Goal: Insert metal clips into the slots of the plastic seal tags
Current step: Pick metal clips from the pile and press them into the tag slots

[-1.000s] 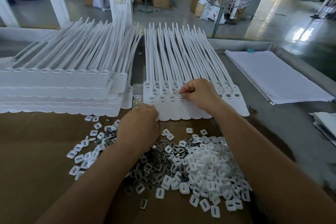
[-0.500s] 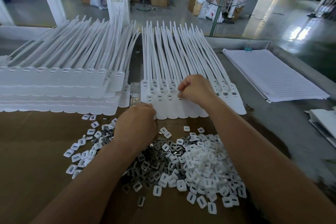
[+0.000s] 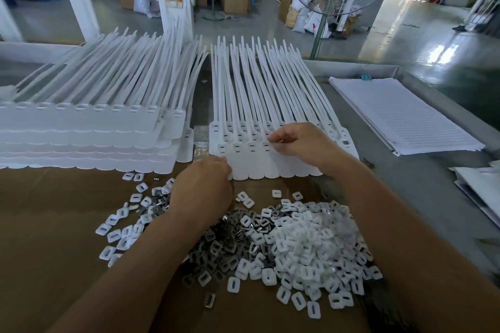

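Head view: right hand (image 3: 300,143) fingers pinch what looks like a clip at a slot in the tag row (image 3: 251,167), laid flat on the table (image 3: 405,189) just behind the loose clips (image 3: 224,240) for short reaches; left hand (image 3: 203,186) curls at its near edge, probably steadying, grip hidden.

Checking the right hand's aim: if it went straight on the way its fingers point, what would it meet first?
The right hand points left along the row of seal tags; its fingers would likely first meet the next tag head beside them, depth unclear.
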Available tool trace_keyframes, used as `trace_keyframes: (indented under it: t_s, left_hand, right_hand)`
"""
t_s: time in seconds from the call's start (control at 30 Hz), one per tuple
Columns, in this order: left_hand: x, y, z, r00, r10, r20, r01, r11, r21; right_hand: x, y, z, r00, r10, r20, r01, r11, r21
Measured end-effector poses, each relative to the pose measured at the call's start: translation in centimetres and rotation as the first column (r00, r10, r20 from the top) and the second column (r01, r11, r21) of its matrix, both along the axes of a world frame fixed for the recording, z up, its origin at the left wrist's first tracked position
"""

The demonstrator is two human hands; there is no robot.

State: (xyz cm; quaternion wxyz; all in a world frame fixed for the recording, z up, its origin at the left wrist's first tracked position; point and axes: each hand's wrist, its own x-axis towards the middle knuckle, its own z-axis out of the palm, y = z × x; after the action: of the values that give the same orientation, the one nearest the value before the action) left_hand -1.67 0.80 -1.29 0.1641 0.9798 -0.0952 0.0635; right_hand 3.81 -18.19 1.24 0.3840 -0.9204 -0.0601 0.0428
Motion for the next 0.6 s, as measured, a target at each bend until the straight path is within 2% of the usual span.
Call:
trace_keyframes:
  t_s: [0.2, 0.3, 0.5, 0.6]
  left_hand:
    - [0.2, 0.1, 0.0, 1.0, -0.017, -0.017, 0.017, 1.0, -0.018]
    - [0.3, 0.2, -0.2, 1.0, -0.012, -0.002, 0.012, 1.0, -0.027]
    - [0.2, 0.2, -0.2, 1.0, -0.015, 0.002, 0.015, 0.999, -0.036]
    - [0.3, 0.2, -0.2, 1.0, -0.006, 0.003, 0.006, 0.999, -0.044]
  right_hand:
    - [-3.6, -2.2, 0.5, 0.998, 0.052, 0.027, -0.053, 0.998, 0.016]
    - [-4.8, -3.0, 0.9, 0.992, 0.101, -0.08, -0.107, 0.992, -0.071]
    - [-5.4, -2.9, 1.1, 0.956, 0.179, -0.23, -0.204, 0.975, -0.088]
    - [-5.3, -2.5, 0.7, 0.951, 0.193, -0.241, -0.226, 0.967, -0.117]
